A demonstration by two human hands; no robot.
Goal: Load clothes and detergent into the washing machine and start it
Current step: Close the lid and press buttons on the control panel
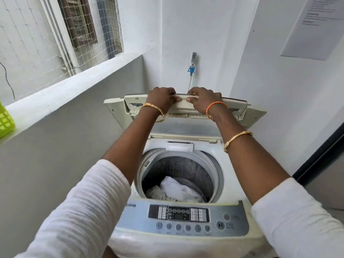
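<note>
A white top-loading washing machine [186,239] stands in front of me with its folding lid [232,107] raised. My left hand [162,98] and my right hand [203,99] both grip the lid's upper front edge, fingers curled over it and thumbs underneath. Inside the steel drum [178,168] lie white clothes [178,190]. The grey control panel [183,218] with its buttons and display faces me along the machine's front. No detergent container is in view.
A white ledge [61,94] runs along the left under a netted window, with a green plastic basket [5,121] on it. A tap with a blue hose fitting [191,67] sits on the back wall. A dark door frame [320,155] stands at right.
</note>
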